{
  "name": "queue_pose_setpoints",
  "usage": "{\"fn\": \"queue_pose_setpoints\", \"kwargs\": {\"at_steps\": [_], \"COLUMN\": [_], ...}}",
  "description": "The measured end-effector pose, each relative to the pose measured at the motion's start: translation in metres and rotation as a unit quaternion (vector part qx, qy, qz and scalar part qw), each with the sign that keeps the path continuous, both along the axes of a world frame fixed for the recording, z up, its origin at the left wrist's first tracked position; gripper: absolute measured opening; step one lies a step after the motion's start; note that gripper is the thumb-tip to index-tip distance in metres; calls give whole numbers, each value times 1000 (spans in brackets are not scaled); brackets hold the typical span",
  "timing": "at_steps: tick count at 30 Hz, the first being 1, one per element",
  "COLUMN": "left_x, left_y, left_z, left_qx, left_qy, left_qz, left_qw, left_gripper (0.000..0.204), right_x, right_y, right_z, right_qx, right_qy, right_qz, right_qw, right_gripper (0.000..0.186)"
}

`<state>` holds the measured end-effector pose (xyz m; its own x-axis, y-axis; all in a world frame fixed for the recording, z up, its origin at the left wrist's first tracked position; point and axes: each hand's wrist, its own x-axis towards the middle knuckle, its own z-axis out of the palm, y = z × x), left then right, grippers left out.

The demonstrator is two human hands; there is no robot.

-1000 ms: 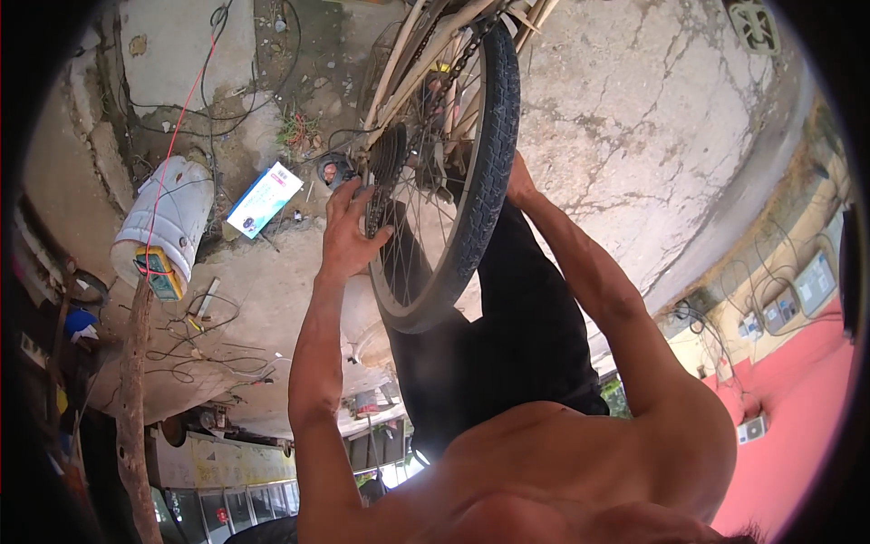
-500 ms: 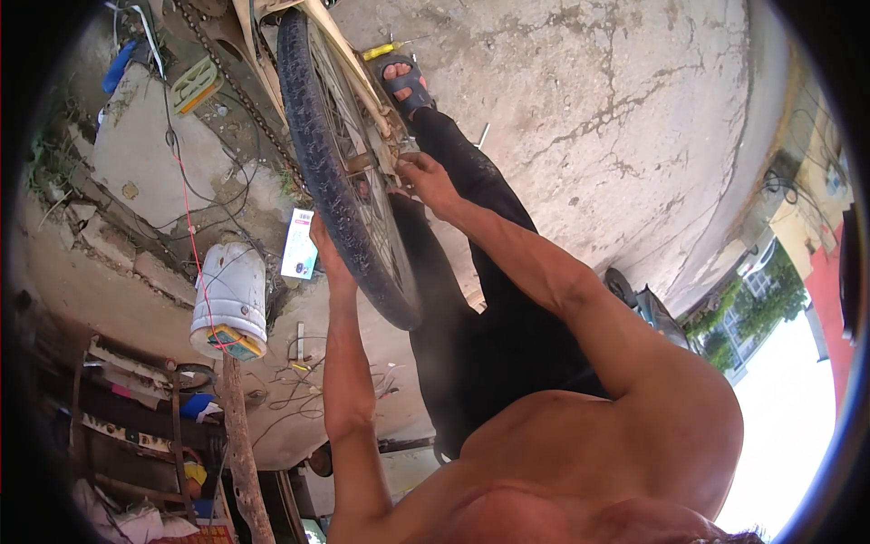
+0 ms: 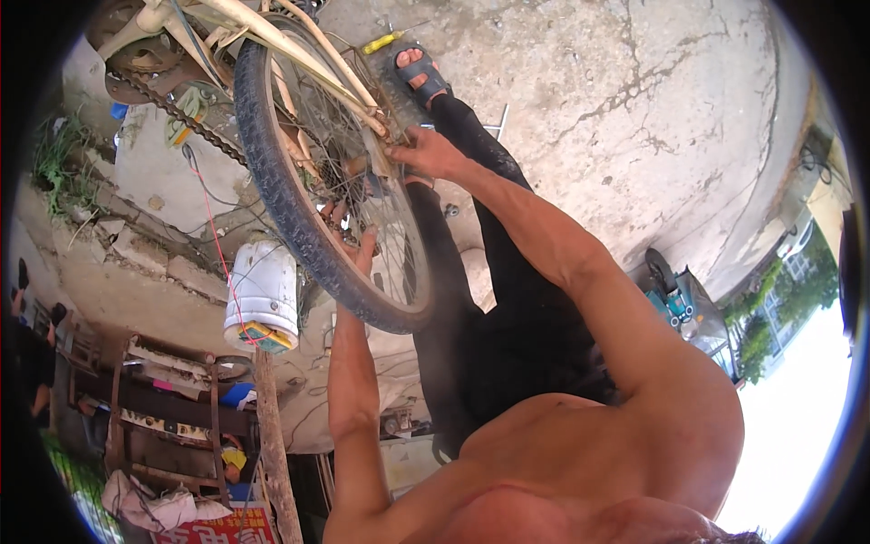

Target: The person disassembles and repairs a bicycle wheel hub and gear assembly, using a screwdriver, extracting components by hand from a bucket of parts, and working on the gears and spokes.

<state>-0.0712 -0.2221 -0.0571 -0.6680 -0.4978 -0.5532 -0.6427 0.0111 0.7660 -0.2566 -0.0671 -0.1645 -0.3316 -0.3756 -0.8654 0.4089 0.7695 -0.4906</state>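
A cream bicycle frame [image 3: 299, 63] lies before me with a wheel that has a black, worn tyre [image 3: 265, 172]. My right hand [image 3: 430, 156] is at the near end of the axle, where the frame tubes meet; its fingers are closed there, but what they pinch is too small to make out. My left hand [image 3: 352, 240] reaches behind the tyre and shows through the spokes. Its fingers are curled near the hub on the chain side, partly hidden by spokes. A rusty chain [image 3: 201, 130] runs from the chainring toward the hub.
A yellow-handled screwdriver [image 3: 382, 42] lies on cracked concrete near my sandalled foot [image 3: 421, 72]. A white bucket [image 3: 263, 286] with a yellow meter stands at left, by a wooden post [image 3: 276, 444]. Further left is a rusty rack [image 3: 172, 426]. A teal object [image 3: 675, 304] sits at right.
My left hand has moved up from beside the tyre to the hub, behind the spokes. The wheel has shifted left in view and shows more of its spokes. My right hand stays at the axle.
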Motion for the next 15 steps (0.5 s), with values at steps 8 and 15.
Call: {"fn": "queue_pose_setpoints", "kwargs": {"at_steps": [8, 15], "left_x": [-6, 11], "left_y": [3, -5], "left_z": [4, -14], "left_qx": [-3, -8], "left_qy": [-20, -32], "left_qz": [-9, -75], "left_qw": [1000, 997], "left_gripper": [63, 72], "right_x": [1, 3], "right_y": [0, 11], "right_z": [-4, -15], "right_qx": [-6, -105], "right_qy": [-46, -51], "right_qz": [-20, -114], "right_qw": [999, 987], "right_gripper": [65, 46]}}
